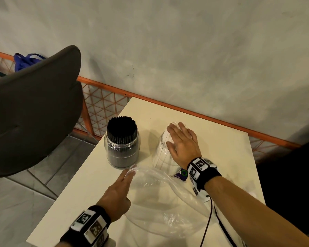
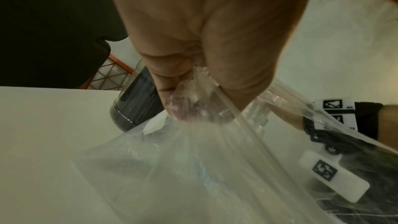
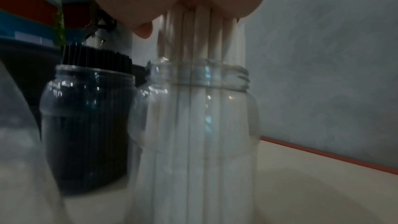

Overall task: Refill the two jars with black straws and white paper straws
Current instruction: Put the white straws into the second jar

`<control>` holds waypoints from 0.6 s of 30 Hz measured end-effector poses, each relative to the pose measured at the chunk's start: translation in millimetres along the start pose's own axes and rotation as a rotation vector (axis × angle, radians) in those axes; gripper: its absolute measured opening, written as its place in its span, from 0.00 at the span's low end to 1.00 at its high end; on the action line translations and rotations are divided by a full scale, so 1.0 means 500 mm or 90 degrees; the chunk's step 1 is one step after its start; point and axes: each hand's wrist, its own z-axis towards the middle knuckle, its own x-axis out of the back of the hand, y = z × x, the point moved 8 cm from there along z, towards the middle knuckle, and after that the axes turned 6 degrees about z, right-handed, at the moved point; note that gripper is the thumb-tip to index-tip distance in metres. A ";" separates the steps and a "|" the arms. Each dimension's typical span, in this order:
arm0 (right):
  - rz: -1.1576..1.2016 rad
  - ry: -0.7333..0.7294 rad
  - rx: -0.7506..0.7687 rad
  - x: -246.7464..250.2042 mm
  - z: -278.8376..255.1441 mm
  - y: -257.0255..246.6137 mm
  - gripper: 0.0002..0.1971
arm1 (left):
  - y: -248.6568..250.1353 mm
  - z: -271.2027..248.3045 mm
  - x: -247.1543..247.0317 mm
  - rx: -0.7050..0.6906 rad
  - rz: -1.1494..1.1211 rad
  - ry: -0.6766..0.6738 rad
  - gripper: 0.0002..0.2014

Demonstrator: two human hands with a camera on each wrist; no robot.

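Right hand [image 1: 183, 145] lies flat, fingers straight, palm on the tips of the white paper straws [image 3: 202, 40], which stand upright in the clear jar [image 3: 193, 125]. That jar is my landmark: just to its left stands the 2nd jar [image 1: 122, 148], packed with black straws [image 1: 121, 126] poking above its rim. In front of the landmark jar, the left hand [image 1: 117, 195] pinches the rim of an emptied-looking clear plastic bag [image 1: 161, 202], which sags onto the cream table [image 1: 221, 143]. The step looks like levelling the white bundle. Best done with light, even downward taps, palm kept level, so the paper ends don't crush and the jar doesn't tip. Bag kept low and away from the jar, too.
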 end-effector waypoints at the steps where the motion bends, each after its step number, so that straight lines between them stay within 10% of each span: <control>1: 0.009 -0.001 -0.008 0.003 0.004 -0.003 0.32 | -0.001 -0.001 0.002 0.001 0.000 0.001 0.43; 18: 0.173 -0.086 -0.241 -0.009 0.076 0.052 0.29 | 0.000 0.005 0.003 0.019 -0.003 -0.006 0.41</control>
